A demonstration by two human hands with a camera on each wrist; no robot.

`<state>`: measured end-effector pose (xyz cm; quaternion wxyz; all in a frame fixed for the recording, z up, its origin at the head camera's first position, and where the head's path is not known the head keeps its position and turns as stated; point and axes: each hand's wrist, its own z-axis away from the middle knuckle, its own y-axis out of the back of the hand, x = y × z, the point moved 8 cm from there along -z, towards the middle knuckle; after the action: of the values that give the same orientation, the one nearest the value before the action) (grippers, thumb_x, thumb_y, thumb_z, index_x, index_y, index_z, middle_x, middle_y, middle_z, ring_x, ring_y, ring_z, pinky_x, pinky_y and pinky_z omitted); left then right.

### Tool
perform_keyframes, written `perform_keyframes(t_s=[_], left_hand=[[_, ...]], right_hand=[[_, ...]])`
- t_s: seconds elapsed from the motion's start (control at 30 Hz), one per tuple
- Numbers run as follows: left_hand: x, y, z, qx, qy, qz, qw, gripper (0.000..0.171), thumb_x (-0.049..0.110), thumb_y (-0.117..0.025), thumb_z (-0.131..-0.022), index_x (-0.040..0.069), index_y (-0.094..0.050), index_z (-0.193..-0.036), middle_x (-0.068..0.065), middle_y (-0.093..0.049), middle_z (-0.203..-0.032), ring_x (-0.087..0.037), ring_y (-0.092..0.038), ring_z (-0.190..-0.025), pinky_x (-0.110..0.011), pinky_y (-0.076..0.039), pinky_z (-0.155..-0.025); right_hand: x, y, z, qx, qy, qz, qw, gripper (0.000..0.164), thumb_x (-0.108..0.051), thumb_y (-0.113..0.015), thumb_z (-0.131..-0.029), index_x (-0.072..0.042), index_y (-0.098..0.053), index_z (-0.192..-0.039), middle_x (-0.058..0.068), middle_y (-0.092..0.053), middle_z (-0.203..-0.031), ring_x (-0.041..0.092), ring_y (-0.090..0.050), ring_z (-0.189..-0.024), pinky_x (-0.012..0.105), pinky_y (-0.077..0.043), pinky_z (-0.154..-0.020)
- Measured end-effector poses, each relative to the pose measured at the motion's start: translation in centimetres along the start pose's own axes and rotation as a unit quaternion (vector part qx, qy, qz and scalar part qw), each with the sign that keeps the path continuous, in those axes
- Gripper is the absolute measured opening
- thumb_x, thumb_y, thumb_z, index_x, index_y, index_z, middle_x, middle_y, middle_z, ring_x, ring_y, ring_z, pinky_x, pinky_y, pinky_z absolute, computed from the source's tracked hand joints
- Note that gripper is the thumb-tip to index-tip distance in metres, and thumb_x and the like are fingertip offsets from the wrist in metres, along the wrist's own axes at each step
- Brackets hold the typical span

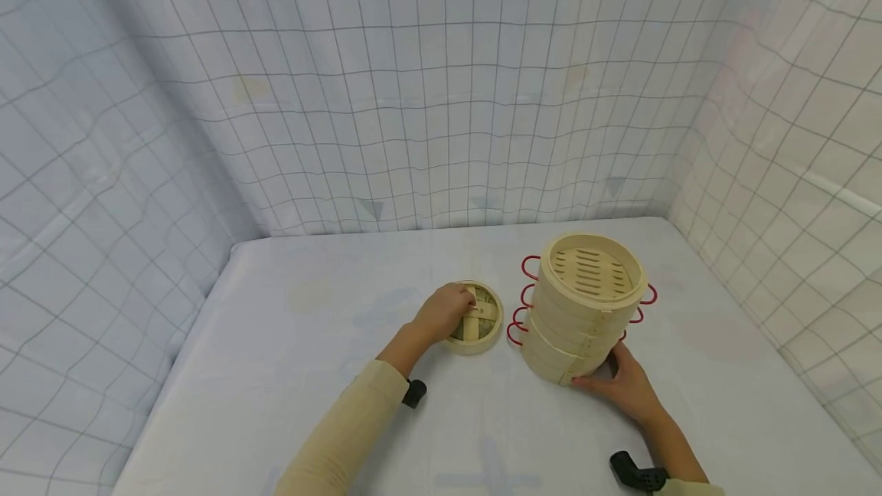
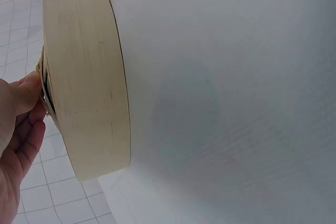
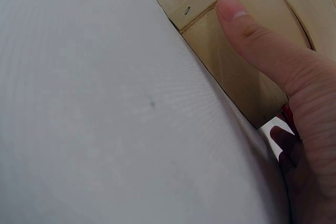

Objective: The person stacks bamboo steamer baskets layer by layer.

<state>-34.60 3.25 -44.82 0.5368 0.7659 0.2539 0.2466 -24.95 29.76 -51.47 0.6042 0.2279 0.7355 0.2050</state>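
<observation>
A round bamboo steamer lid (image 1: pixel 490 335) with crossed strips on top sits on the white cloth. My left hand (image 1: pixel 443 312) pinches it at the middle of its top; in the left wrist view, thumb and fingertips meet there beside the lid's wall (image 2: pixel 86 77). To the right stands a stack of bamboo steamer baskets (image 1: pixel 579 320) with red loop handles on both sides and a slatted base showing in the top one. My right hand (image 1: pixel 623 385) holds the lowest basket (image 3: pixel 231 61), its thumb along the wall and the other fingers round the side, partly hidden.
A white cloth covers the table (image 1: pixel 289 373). White grid-patterned curtains (image 1: pixel 441 98) enclose it at the back and both sides. A narrow gap lies between the lid and the stack's left red handles (image 1: pixel 515 334).
</observation>
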Motion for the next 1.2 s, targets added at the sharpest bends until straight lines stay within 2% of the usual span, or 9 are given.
perform_keyframes(t_s=[0.13, 0.3, 0.43, 0.6, 0.73, 0.9, 1.0, 1.13, 1.2], left_hand=[[0.0, -0.1, 0.0, -0.007, 0.003, 0.008, 0.9999, 0.009, 0.008, -0.059, -0.089, 0.004, -0.066, -0.094, -0.006, -0.061, -0.092, -0.019, -0.057, -0.089, -0.028, -0.046, -0.080], [-0.2, -0.1, 0.1, -0.015, 0.008, 0.008, 0.9998, 0.009, 0.008, -0.059, -0.089, 0.005, -0.066, -0.094, -0.006, -0.061, -0.092, -0.019, -0.057, -0.088, -0.027, -0.046, -0.079], [-0.2, 0.7, 0.3, 0.007, -0.011, 0.000, 0.9999, 0.009, 0.008, -0.062, -0.087, 0.004, -0.067, -0.093, -0.006, -0.062, -0.090, -0.019, -0.057, -0.087, -0.027, -0.047, -0.079], [-0.5, 2.7, 0.2, 0.029, -0.023, -0.012, 0.9992, 0.009, 0.007, -0.065, -0.084, 0.004, -0.067, -0.093, -0.006, -0.062, -0.089, -0.019, -0.058, -0.086, -0.026, -0.047, -0.078], [-1.1, 5.0, 0.0, 0.049, -0.008, -0.006, 0.9988, 0.008, 0.005, -0.064, -0.085, 0.003, -0.067, -0.092, -0.007, -0.061, -0.089, -0.020, -0.057, -0.084, -0.028, -0.047, -0.077], [-1.4, 9.1, -0.7, 0.119, -0.005, 0.013, 0.9928, 0.007, 0.006, -0.062, -0.087, 0.001, -0.065, -0.090, -0.009, -0.062, -0.088, -0.023, -0.058, -0.082, -0.031, -0.047, -0.076], [-1.4, 11.4, -1.3, 0.143, -0.003, 0.021, 0.9895, 0.009, 0.007, -0.060, -0.088, 0.000, -0.064, -0.091, -0.009, -0.063, -0.089, -0.024, -0.058, -0.084, -0.032, -0.047, -0.078], [-1.4, 14.1, -2.5, 0.142, 0.016, 0.030, 0.9893, 0.011, 0.010, -0.058, -0.090, 0.002, -0.064, -0.093, -0.008, -0.063, -0.091, -0.023, -0.057, -0.087, -0.031, -0.046, -0.079], [-1.2, 15.2, -3.3, 0.139, 0.023, 0.035, 0.9894, 0.012, 0.011, -0.057, -0.090, 0.002, -0.064, -0.095, -0.007, -0.062, -0.091, -0.022, -0.056, -0.087, -0.030, -0.045, -0.079]], right_hand=[[-0.1, 0.0, 0.0, 0.002, 0.005, -0.002, 1.000, 0.087, -0.031, -0.085, -0.062, -0.015, -0.039, -0.133, 0.001, -0.047, -0.130, 0.023, -0.039, -0.121, 0.016, -0.028, -0.093], [-0.2, 0.0, 0.0, 0.003, 0.009, -0.003, 1.000, 0.085, -0.031, -0.085, -0.062, -0.016, -0.040, -0.132, 0.000, -0.047, -0.128, 0.022, -0.040, -0.120, 0.013, -0.028, -0.092], [-0.2, 0.0, 0.0, 0.002, 0.005, 0.002, 1.000, 0.086, -0.032, -0.085, -0.062, -0.016, -0.040, -0.132, 0.001, -0.047, -0.129, 0.022, -0.040, -0.121, 0.019, -0.029, -0.094], [-0.1, 0.0, -0.1, -0.002, 0.001, -0.001, 1.000, 0.088, -0.032, -0.085, -0.062, -0.014, -0.038, -0.134, 0.004, -0.045, -0.131, 0.025, -0.038, -0.123, 0.041, -0.031, -0.097], [0.0, -0.1, 0.0, -0.003, -0.001, -0.004, 1.000, 0.088, -0.032, -0.085, -0.062, -0.012, -0.037, -0.134, 0.006, -0.046, -0.131, 0.026, -0.038, -0.123, 0.050, -0.030, -0.096], [0.0, 0.0, 0.0, -0.002, -0.001, -0.008, 1.000, 0.089, -0.032, -0.085, -0.062, -0.011, -0.037, -0.134, 0.008, -0.045, -0.131, 0.027, -0.037, -0.123, 0.050, -0.030, -0.096], [0.0, 0.0, 0.1, -0.002, 0.001, -0.009, 1.000, 0.088, -0.031, -0.085, -0.062, -0.012, -0.038, -0.134, 0.006, -0.046, -0.131, 0.026, -0.038, -0.123, 0.040, -0.031, -0.098], [0.0, -0.1, 0.1, -0.002, 0.005, -0.010, 1.000, 0.087, -0.030, -0.085, -0.062, -0.014, -0.038, -0.133, 0.003, -0.046, -0.130, 0.025, -0.039, -0.122, 0.019, -0.029, -0.095], [0.0, -0.1, 0.1, -0.003, 0.005, -0.011, 1.000, 0.087, -0.031, -0.085, -0.063, -0.013, -0.038, -0.134, 0.003, -0.046, -0.131, 0.025, -0.039, -0.122, 0.022, -0.030, -0.096]])
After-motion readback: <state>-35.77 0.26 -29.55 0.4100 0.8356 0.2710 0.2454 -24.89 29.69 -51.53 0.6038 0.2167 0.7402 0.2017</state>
